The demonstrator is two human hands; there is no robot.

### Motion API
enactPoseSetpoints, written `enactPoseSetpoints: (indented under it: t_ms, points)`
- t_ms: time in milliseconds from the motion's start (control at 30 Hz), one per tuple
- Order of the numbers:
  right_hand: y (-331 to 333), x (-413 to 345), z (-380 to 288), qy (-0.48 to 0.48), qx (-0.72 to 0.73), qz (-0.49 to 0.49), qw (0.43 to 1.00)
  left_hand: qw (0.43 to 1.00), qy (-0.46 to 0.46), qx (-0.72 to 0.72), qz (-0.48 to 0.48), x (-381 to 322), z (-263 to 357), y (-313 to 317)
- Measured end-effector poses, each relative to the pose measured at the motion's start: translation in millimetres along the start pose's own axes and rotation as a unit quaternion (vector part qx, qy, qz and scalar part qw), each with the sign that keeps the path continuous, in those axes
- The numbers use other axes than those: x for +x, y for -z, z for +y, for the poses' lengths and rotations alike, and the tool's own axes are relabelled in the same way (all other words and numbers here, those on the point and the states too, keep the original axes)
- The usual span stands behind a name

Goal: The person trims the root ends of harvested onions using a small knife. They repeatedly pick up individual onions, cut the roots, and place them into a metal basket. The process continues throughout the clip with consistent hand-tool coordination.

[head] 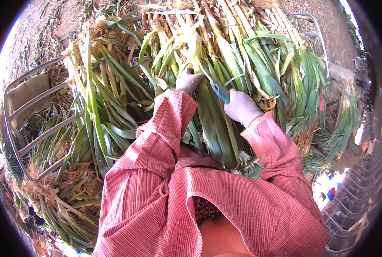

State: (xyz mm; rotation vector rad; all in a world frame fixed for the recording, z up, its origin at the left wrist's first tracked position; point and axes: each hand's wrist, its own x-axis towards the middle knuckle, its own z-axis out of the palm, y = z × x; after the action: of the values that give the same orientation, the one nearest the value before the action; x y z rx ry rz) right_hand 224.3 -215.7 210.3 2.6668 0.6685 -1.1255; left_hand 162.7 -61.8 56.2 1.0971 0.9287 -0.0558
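My left hand [189, 82], in a pale glove, is closed around a thick green-onion or leek stalk [194, 53]. Its wide green leaves [211, 128] hang down toward my body, and its pale end points away from me. In my gloved right hand [243, 107] is a small knife with a teal handle [220, 92]. The thin blade slants up and left against the stalk just beyond my left hand; whether it cuts in cannot be told. More stalks [229, 53] lie side by side around both hands, roots away from me. Thin blue-green twine [235, 78] shows beside the knife.
A bent metal frame [22, 154] supports the pile on the left, and a similar rail [321, 41] stands at right. Loose stalks and dry leaves [65, 192] heap up at lower left. Trimmings litter the soil [49, 29] beyond. Ribbed dark plastic [354, 192] curves along the right.
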Motion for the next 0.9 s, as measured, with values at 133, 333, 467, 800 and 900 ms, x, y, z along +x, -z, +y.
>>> enactPoseSetpoints:
  t_ms: [133, 333, 467, 800, 900]
  points:
    - [13.4, 27.7, -14.3, 0.002, 0.016, 0.021, 1.0, 0.999, 0.038, -0.016, 0.021, 1.2, 2.0, 1.5]
    - [36.3, 71.6, -35.4, 0.02, 0.043, 0.031, 0.998, 0.996, 0.039, -0.082, 0.005, 2.6, -1.5, 5.9]
    - [51.3, 98.6, -49.4, 0.045, 0.024, 0.029, 0.998, 0.996, 0.041, -0.08, -0.016, 6.7, -2.8, 11.8]
    - [101.5, 151.4, -95.1, -0.044, 0.066, -0.011, 0.997, 0.995, 0.039, -0.071, -0.051, 4.3, 1.6, 21.0]
    - [95.3, 137.2, -84.0, -0.071, 0.125, -0.053, 0.988, 0.996, 0.063, -0.049, -0.041, 7.8, 4.7, 21.0]
